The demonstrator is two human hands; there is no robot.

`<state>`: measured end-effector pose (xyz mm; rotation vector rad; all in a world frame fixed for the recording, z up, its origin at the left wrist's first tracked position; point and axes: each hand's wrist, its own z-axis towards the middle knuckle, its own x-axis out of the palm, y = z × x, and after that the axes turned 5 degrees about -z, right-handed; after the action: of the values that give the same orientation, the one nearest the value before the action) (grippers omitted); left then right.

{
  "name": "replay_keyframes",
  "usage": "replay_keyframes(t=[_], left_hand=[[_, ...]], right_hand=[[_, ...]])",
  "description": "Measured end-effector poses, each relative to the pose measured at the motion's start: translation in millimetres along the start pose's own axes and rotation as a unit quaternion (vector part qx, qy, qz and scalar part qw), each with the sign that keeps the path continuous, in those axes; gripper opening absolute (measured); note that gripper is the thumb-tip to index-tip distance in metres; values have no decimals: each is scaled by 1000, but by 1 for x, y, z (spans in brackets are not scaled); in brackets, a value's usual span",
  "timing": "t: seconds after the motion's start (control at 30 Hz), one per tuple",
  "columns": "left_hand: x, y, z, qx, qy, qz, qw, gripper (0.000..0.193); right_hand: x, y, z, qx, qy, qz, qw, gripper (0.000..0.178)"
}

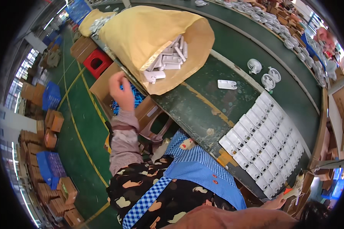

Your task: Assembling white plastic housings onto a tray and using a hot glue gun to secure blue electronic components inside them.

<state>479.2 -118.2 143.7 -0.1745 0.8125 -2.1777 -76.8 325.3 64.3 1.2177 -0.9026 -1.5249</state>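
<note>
My left hand [121, 91] is out to the left, over a cardboard box [103, 83] of small blue cylinders [137, 95]. Its fingers are curled closed, and whatever they might hold is hidden. Low at the right, my right hand [276, 201] shows only in part, closed around a white-and-orange hand tool [295, 189] with a dark tip. Beside that hand, rows of white plastic casings [265, 143] lie face up on the green table [195, 108]. A single white casing [227, 84] lies apart from them.
A large yellow-brown sack [141, 36] lies on its side with its mouth toward me, white plastic parts [168, 61] inside. Several small white fans [268, 81] stand on the belt side. A red stool [97, 63] is at left; cartons and blue crates [51, 95] line the floor.
</note>
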Motion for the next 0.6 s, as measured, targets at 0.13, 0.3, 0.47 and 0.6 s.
replay_keyframes(t=[0.13,0.3,0.47,0.6], left_hand=[[-53,198,17,-165,54,137,975,33],[-72,322,-19,-319,214,279,880,71],[-3,331,-65,-360,344,306,811,109],[33,366,-97,-351,415,310,780,117]], right_hand=[[8,-2,10,6,27,-39,999,44],[23,14,9,10,5,-38,999,34],[-1,-16,30,-18,-11,-77,997,41],[-24,-55,64,-332,-91,-375,861,22]])
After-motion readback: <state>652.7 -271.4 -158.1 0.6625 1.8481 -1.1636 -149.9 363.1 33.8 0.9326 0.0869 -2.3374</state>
